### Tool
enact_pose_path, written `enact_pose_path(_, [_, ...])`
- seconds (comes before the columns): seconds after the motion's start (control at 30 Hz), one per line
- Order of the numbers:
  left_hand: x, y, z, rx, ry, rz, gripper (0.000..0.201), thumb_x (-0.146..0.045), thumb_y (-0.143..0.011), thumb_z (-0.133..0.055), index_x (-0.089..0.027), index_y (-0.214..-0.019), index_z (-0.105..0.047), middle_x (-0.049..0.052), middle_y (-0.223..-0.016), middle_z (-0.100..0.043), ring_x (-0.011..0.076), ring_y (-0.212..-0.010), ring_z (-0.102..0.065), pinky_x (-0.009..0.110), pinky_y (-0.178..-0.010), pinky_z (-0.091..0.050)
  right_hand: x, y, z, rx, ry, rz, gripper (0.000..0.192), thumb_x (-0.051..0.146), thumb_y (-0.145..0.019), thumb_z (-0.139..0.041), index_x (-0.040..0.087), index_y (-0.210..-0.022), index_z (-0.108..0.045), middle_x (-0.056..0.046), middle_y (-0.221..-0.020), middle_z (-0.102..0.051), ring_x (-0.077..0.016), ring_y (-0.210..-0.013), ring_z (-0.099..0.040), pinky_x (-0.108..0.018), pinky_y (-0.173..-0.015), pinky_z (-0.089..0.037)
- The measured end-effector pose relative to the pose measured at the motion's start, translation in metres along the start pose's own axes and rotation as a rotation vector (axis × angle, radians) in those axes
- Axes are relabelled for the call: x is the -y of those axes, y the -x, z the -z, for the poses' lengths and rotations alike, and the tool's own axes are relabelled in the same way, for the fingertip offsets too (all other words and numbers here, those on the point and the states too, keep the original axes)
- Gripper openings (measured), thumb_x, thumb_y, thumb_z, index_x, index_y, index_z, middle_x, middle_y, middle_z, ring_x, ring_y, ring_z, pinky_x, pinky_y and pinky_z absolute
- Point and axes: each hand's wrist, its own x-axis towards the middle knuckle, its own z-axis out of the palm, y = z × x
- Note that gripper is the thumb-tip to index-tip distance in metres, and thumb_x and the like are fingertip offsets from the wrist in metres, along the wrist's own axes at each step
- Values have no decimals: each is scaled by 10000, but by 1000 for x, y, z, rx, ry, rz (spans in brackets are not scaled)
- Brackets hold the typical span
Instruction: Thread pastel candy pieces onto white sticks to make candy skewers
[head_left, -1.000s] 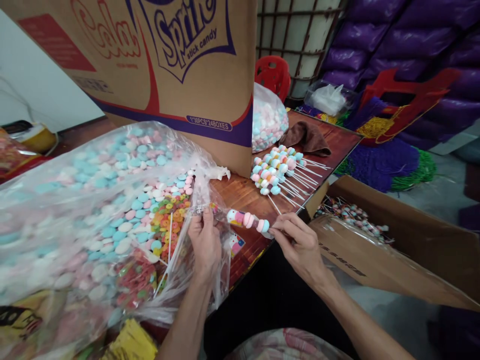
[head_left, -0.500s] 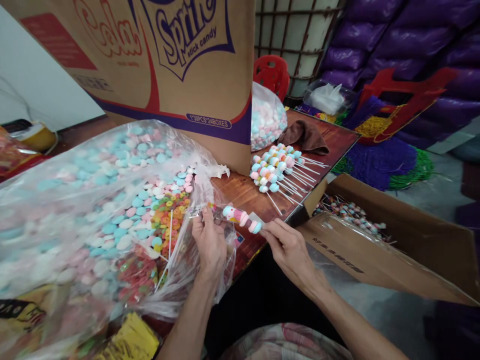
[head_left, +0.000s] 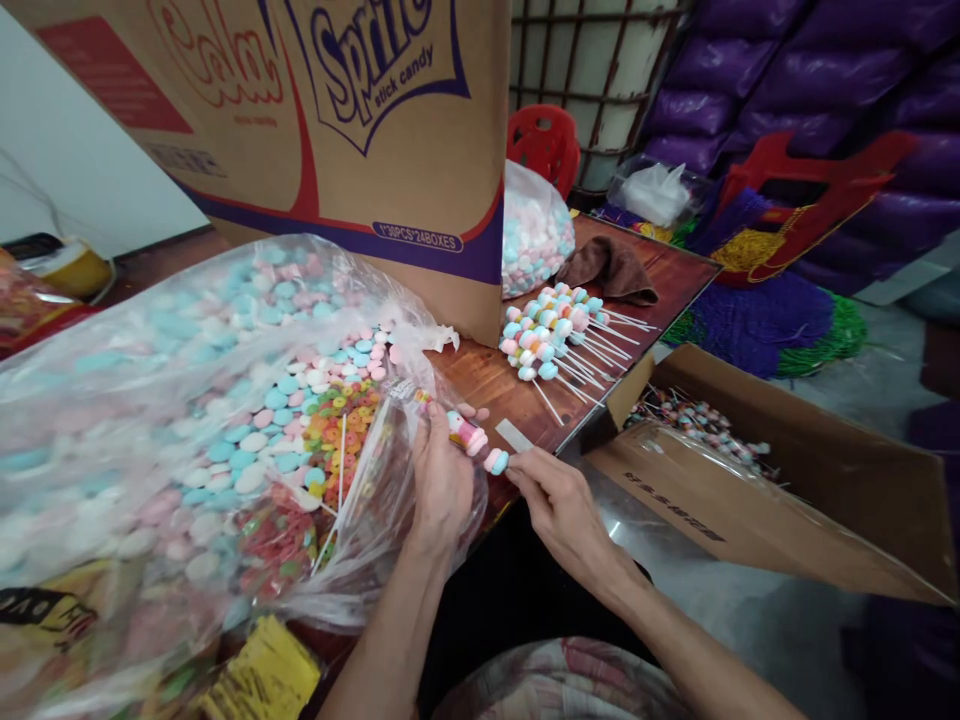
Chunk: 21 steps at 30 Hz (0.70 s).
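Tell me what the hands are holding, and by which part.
Both hold one candy stick: the right hand pinches its bare stick end, the left hand grips its far end at the clear wrapper.

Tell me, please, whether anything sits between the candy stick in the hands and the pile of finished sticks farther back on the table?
Nothing visible does. The candy stick is held between the left hand and right hand, and only bare table lies between it and the pile of sticks. The cardboard box stands off to the left.

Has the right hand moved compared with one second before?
Yes. The right hand moved left, toward the left hand and away from the open cardboard box.
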Motion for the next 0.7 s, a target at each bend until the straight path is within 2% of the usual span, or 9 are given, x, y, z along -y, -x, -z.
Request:
enact_pose_path(0.1, [2,-1,-2,20,5,22,315,-486,-877,-682,-177,-838,-630,16,-800,-671,135,-761,-671,245,-704,-514,-1,-2,-1,87,-396,-267,244,315,-906,-559,182,-702,-585,25,-595,-479,-92,-508,-380,-233,-494,-281])
enact_pose_path(0.2, [3,1,-3,86,-20,84,340,-500,-870,-684,-171,-797,-635,23,-777,-651,138,-738,-657,236,-656,-510,-3,-10,-2,203,-737,-549,229,380,-797,-670,166,-739,-612,52,-538,-478,-40,-404,-220,-219,-428,-117])
enact_pose_path(0.3, [2,1,-1,159,-35,143,337,-483,-849,-713,-169,-767,-621,27,-771,-634,149,-721,-644,239,-614,-510,-4,-18,-5,257,-871,-626,254,393,-733,-720,160,-760,-623,53,-534,-503,-24,-384,-194,-213,-426,-84])
enact_pose_path(0.4, [-3,-3,3,187,-24,187,315,-444,-838,-735,-160,-767,-620,38,-801,-638,167,-776,-649,258,-659,-533,-5,-19,-5,181,-738,-520,223,377,-794,-661,165,-737,-619,49,-534,-501,-41,-399,-242,-213,-426,-139])
enact_pose_path(0.53, [-3,-6,4,170,2,216,271,-394,-839,-745,-149,-789,-639,43,-827,-662,161,-797,-653,293,-768,-544,-8,-15,-1,10,-305,-208,259,288,-898,-562,181,-663,-578,25,-578,-519,-102,-536,-439,-231,-531,-340])
enact_pose_path(0.7, [11,1,-3,202,-20,212,249,-363,-806,-778,-146,-796,-657,21,-786,-662,129,-764,-632,288,-838,-525,-10,-14,-11,-158,139,109,238,237,-1005,-455,202,-854,-636,-54,-851,-662,-167,-785,-623,-267,-735,-465])
